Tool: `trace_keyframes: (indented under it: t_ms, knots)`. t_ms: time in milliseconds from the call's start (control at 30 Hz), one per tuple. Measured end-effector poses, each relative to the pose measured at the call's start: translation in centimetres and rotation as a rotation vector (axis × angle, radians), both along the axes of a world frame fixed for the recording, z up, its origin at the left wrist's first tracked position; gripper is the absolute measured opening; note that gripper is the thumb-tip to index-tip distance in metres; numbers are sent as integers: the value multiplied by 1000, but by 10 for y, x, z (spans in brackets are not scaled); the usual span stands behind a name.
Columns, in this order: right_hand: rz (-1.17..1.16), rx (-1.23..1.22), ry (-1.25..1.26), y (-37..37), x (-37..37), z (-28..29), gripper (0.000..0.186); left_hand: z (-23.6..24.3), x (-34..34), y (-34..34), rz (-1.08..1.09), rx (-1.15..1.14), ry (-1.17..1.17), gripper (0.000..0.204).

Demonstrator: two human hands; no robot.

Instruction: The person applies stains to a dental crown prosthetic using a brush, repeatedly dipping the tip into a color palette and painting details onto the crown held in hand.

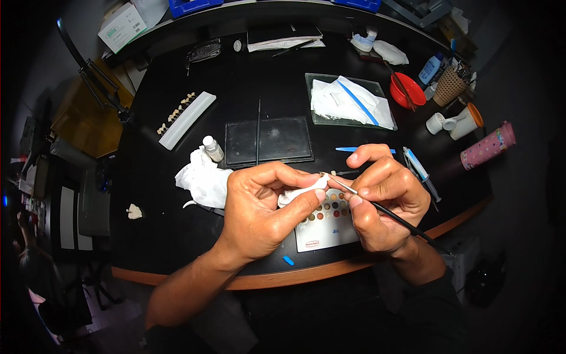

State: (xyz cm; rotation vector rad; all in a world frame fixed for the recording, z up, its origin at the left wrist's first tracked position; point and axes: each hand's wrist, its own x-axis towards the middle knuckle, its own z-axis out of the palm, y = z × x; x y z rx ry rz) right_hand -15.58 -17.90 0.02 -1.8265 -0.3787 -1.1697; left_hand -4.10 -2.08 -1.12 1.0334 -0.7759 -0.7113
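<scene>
Pinched between thumb and fingers of my left hand (256,209) is a folded white tissue (302,192). A small pale piece shows at its upper end by the fingertips, too small to make out. My right hand (386,203) grips a thin brush (398,220) with a black handle, like a pen. Its fine tip points left and meets or nearly meets that small piece. Below both hands lies a white palette card (326,231) with rows of round coloured spots, partly covered by the fingers.
On the black table are a crumpled tissue (203,178), a small bottle (213,148), a dark slab (270,140) with a brush across it, a glass plate (386,121) under white paper, a red bowl (408,90), a pink tumbler (488,146) and a rack of tooth-shaped pieces (187,121).
</scene>
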Motion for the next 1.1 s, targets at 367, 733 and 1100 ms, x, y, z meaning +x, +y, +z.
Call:
trace_keyframes:
  t_ms: [367,733,1100]
  knots:
    - [10,18,1,-1,-1,-1,15,-1,0,-1,2,-7,5,10]
    - [13,22,25,0,-3,0,15,-3,-2,-3,39,-41,11,11]
    - [12,7,18,0,-2,1,15,-1,-2,-3,25,-49,32,10]
